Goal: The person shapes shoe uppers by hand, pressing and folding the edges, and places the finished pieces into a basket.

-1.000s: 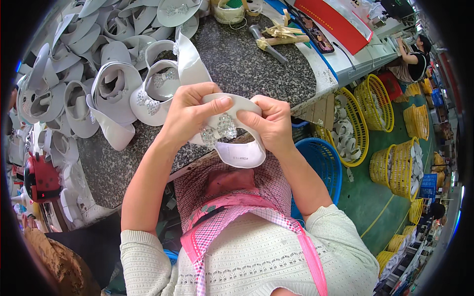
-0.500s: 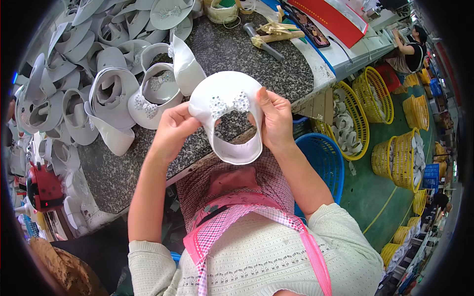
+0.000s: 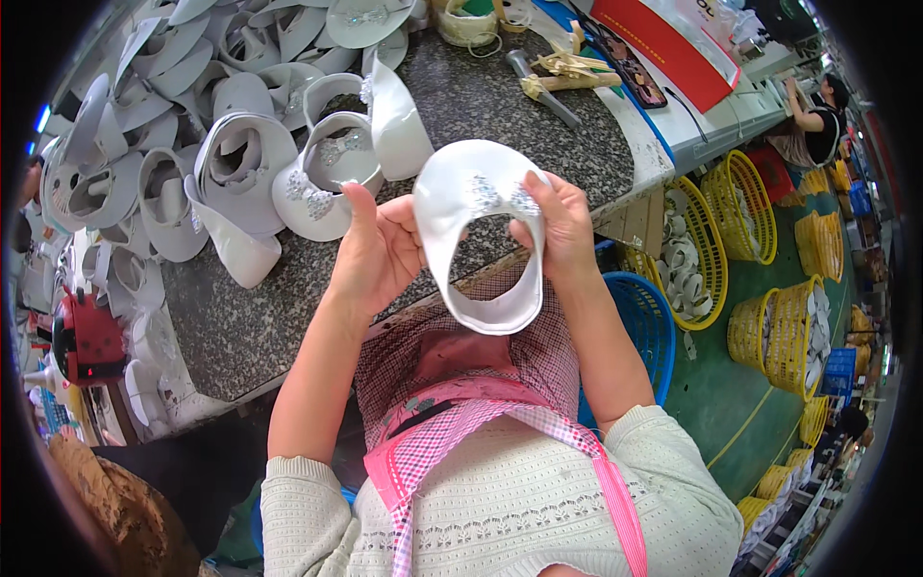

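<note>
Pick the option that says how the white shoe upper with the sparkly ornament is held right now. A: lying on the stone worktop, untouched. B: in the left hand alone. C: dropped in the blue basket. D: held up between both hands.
D: the white shoe upper is lifted above the worktop edge, with the left hand gripping one side and the right hand pinching the other beside the sparkly ornament.

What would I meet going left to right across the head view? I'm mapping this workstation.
Red device → pile of white shoe uppers → left hand → white shoe upper with sparkly ornament → right hand → blue plastic basket → yellow wire baskets.
</note>
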`<state>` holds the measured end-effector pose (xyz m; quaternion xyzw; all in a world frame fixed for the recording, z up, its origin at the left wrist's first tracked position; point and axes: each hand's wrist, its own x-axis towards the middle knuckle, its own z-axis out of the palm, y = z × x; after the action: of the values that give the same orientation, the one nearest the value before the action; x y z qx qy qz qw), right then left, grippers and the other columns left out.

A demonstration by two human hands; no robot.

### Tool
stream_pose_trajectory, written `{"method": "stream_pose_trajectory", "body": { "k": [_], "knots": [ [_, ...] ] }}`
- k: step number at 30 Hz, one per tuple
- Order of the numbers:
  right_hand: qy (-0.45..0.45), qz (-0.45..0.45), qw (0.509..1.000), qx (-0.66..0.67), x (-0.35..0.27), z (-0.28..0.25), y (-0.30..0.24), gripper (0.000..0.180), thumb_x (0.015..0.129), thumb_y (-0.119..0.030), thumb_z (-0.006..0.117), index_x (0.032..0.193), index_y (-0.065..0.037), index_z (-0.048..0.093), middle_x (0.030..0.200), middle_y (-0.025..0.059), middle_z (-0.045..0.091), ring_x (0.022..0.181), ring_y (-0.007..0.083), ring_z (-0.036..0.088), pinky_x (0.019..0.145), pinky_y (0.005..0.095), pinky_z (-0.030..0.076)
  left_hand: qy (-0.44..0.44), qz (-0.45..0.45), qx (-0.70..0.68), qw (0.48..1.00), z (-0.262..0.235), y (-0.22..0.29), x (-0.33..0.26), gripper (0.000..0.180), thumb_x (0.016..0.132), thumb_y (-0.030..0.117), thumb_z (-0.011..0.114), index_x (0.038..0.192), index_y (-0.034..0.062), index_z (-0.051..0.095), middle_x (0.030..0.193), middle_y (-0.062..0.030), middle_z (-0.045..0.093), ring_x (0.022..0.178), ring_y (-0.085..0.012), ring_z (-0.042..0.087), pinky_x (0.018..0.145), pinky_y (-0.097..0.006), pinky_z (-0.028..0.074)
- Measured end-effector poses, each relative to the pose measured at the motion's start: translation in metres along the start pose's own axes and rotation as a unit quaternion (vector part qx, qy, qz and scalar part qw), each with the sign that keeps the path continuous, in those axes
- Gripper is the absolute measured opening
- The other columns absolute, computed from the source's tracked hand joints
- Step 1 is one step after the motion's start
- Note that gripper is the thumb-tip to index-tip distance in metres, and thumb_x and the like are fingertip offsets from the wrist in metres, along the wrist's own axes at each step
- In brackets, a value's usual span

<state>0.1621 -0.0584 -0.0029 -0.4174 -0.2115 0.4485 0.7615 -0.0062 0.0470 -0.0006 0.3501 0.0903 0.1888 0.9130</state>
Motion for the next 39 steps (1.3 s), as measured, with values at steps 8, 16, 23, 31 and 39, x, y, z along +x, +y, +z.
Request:
{"method": "stream_pose_trajectory", "body": {
  "k": [8, 16, 23, 31, 39],
  "knots": [
    [-0.007, -0.008, 1.000, -0.001, -0.003, -0.010, 0.015, 0.027, 0.083, -0.023, 0.060, 0.084, 0.004, 0.058, 0.062, 0.0015, 0.055, 0.042, 0.0036, 0.049, 0.034, 0.0150, 0.041, 0.174, 0.077, 0.190, 0.963, 0.019, -0.008, -0.001, 0.022, 0.083, 0.015, 0.058, 0.092, -0.0045, 0.057, 0.082, -0.0095, 0.063, 0.071, -0.0118, 0.061, 0.066, -0.024, 0.049],
    [0.042, -0.087, 0.995, -0.001, -0.008, 0.007, 0.008, 0.027, 0.084, -0.025, 0.058, 0.083, 0.002, 0.058, 0.061, 0.0005, 0.054, 0.044, 0.0044, 0.047, 0.038, 0.0168, 0.040, 0.213, 0.180, 0.228, 0.933, 0.025, -0.018, 0.009, 0.017, 0.083, 0.012, 0.060, 0.090, -0.0026, 0.058, 0.075, -0.0034, 0.061, 0.059, -0.0036, 0.054, 0.050, -0.016, 0.042],
    [-0.017, -0.142, 0.989, -0.024, -0.013, 0.006, 0.013, 0.029, 0.087, -0.029, 0.053, 0.086, -0.001, 0.056, 0.065, 0.0033, 0.059, 0.050, 0.0066, 0.058, 0.039, 0.0159, 0.048, 0.137, -0.013, 0.095, 0.986, 0.027, 0.003, 0.007, 0.027, 0.083, 0.028, 0.059, 0.089, 0.0012, 0.054, 0.060, 0.0009, 0.050, 0.040, -0.0043, 0.040, 0.035, -0.018, 0.031],
    [-0.022, 0.021, 0.983, 0.181, -0.007, 0.007, 0.012, 0.024, 0.087, -0.025, 0.054, 0.087, 0.000, 0.055, 0.061, 0.0016, 0.054, 0.038, 0.0044, 0.042, 0.033, 0.0176, 0.036, 0.120, 0.008, 0.043, 0.992, 0.042, -0.009, 0.009, 0.040, 0.086, 0.044, 0.048, 0.086, 0.0036, 0.050, 0.055, 0.0009, 0.046, 0.037, -0.0063, 0.038, 0.034, -0.021, 0.030],
    [-0.022, 0.022, 0.983, 0.180, -0.002, -0.013, 0.017, 0.022, 0.090, -0.022, 0.048, 0.092, 0.000, 0.051, 0.062, 0.0073, 0.055, 0.032, 0.0076, 0.033, 0.032, 0.0222, 0.029, 0.177, 0.004, 0.107, 0.978, 0.047, -0.010, 0.003, 0.064, 0.087, 0.057, 0.027, 0.102, -0.0004, 0.052, 0.071, -0.0087, 0.057, 0.056, -0.0154, 0.054, 0.050, -0.026, 0.044]
  ]
}}
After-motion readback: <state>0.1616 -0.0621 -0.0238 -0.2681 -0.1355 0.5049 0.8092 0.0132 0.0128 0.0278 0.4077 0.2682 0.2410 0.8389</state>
